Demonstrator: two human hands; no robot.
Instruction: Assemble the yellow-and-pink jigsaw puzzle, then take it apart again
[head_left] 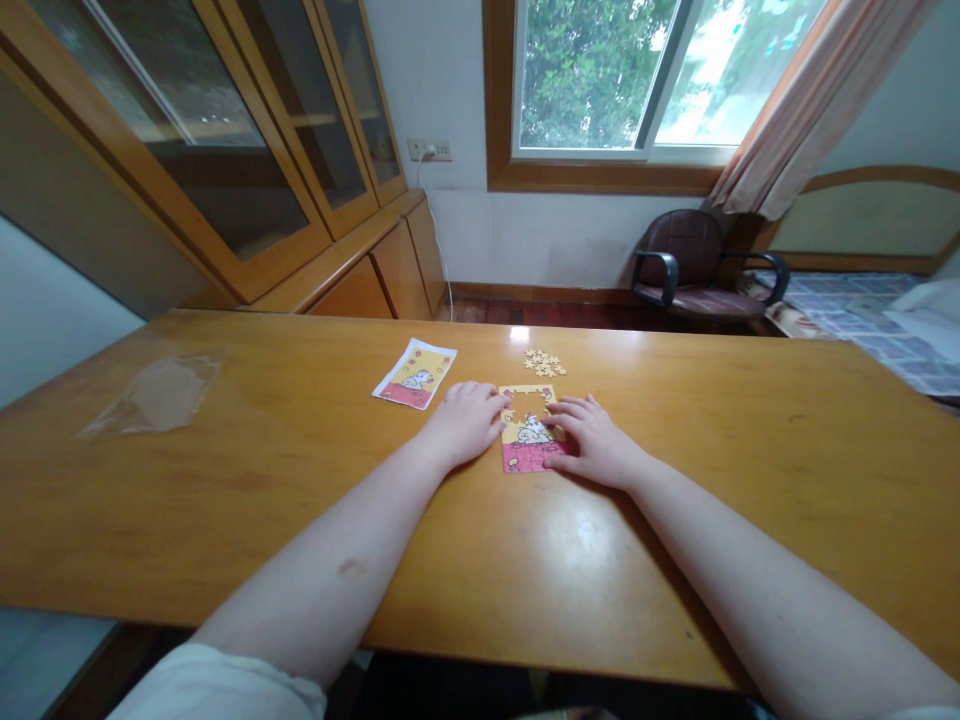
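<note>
A small jigsaw puzzle (525,440), yellow on top and pink below with a white figure, lies on the wooden table (300,480). Its top edge has gaps. My left hand (469,420) rests against the puzzle's left edge, fingers curled loosely on the table, holding nothing I can see. My right hand (592,440) lies flat over the puzzle's right side, fingers stretched out and pressing on it. A small heap of loose puzzle pieces (544,363) sits just beyond the puzzle.
A picture card (415,374) showing the same image lies left of the puzzle. A clear plastic bag (157,393) is at the table's far left. Beyond the table stand a glass-door cabinet (247,150), a dark armchair (694,265) and a bed (885,310).
</note>
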